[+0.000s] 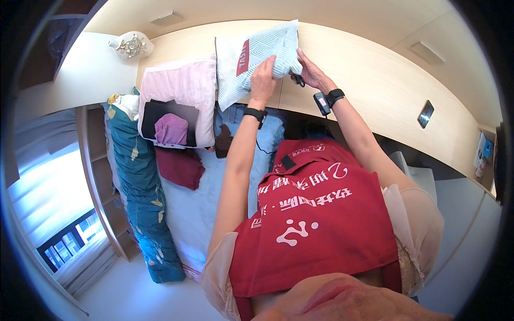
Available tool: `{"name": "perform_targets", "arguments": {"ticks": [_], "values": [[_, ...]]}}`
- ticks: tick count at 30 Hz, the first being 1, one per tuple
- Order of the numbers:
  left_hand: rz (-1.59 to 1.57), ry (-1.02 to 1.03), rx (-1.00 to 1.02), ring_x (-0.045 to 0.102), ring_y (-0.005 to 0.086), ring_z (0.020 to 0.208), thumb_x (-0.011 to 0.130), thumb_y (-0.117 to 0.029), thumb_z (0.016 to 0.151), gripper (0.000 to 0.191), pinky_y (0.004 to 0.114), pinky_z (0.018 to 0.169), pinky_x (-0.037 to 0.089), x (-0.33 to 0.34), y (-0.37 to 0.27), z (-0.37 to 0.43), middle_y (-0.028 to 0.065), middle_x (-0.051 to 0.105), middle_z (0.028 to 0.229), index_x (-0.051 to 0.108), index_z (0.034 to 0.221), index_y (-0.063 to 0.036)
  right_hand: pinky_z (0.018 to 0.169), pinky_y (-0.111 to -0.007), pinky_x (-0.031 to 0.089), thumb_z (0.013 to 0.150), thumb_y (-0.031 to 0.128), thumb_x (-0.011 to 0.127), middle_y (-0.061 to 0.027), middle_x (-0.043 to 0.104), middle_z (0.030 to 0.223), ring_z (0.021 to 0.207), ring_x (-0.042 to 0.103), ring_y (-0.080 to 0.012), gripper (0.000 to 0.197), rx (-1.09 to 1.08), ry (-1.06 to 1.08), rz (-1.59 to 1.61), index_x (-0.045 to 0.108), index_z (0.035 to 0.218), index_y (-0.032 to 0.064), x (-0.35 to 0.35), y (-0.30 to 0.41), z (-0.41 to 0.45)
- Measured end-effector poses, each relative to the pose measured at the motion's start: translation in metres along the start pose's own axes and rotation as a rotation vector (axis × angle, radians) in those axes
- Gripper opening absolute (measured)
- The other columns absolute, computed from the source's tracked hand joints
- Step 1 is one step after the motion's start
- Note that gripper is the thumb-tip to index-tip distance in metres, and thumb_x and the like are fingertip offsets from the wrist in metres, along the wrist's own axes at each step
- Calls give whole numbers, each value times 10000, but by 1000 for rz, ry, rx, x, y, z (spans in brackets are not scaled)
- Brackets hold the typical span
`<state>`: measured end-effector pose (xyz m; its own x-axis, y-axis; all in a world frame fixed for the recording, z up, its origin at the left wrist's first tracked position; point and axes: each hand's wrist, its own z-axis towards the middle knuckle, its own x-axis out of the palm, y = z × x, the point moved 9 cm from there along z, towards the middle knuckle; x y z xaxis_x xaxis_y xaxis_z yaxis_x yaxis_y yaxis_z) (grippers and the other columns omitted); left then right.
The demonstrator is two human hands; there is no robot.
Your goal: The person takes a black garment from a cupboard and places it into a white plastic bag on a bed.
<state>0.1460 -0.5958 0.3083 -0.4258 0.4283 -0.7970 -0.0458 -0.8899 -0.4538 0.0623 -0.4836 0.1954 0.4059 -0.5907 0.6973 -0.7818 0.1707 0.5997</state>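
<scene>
A pale patterned soft bag or cushion cover [271, 50] with a red printed patch is between my hands, over the light wooden desktop. My left hand [264, 80] lies on its front near the lower edge, fingers bent against it. At its right corner, my right hand [312, 72] holds the edge, some fingers hidden behind it. A black cable bundle [298, 79] shows just below that corner. Both wrists wear black straps, and a small black device [321, 103] sits at the right one.
Left of the bag are a folded pink blanket [180, 80] with black cloth and a purple cloth [171, 129], a maroon cloth [180, 168] on a blue-covered bed [184, 212], and a rolled teal quilt [138, 192]. A white vase [132, 45] and a phone [425, 114] stand farther off.
</scene>
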Motion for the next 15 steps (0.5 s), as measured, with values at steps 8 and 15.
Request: {"name": "perform_targets", "arguments": {"ticks": [8,15], "values": [[-1131,-420,-399,697,181,853,709,-25,878,249,327,768,571,-102,31,56,74,726,1014,680,1112,52,544,-189,370,1029,243,623,25,502,892,654,431,-38,417,-185,-121,-4,584,1355,-14,-96,49,-90],[-2064,-454,-957,660,283,1101,610,-208,905,319,421,1022,504,62,65,-46,126,715,1169,650,1152,-10,547,-211,367,1007,155,616,-4,534,884,633,440,-58,460,-490,-562,146,508,1411,-37,-237,83,-228]]}}
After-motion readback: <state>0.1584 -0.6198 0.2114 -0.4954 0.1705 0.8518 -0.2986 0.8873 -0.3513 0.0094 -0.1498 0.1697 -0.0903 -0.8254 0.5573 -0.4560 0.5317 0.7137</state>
